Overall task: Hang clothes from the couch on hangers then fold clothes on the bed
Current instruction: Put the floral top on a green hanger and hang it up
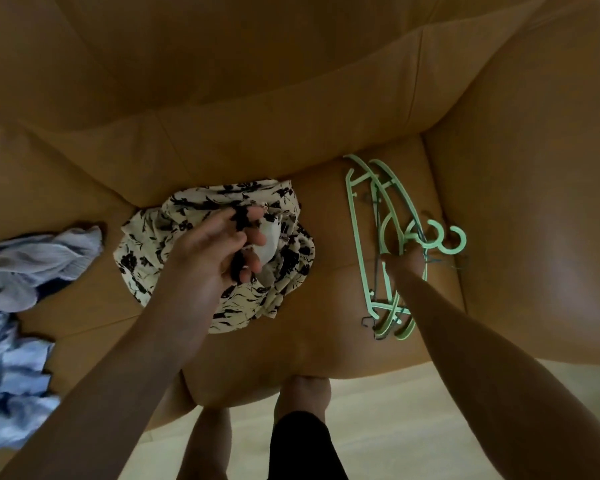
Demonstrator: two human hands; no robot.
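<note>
Progress: early, with no garment on a hanger yet. Blue clothes [21,265] wait at the left of the couch [291,98]. The left hand [215,251] curls its fingers [253,216] into the floral garment [194,202] bunched on the seat. The right hand [404,265] grips the green hangers [433,243] lying just beside the garment. Folding remains; no bed is visible.

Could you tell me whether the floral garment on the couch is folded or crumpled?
Crumpled: the floral garment lies bunched in wrinkles on the couch, the left hand gripping it.
</note>
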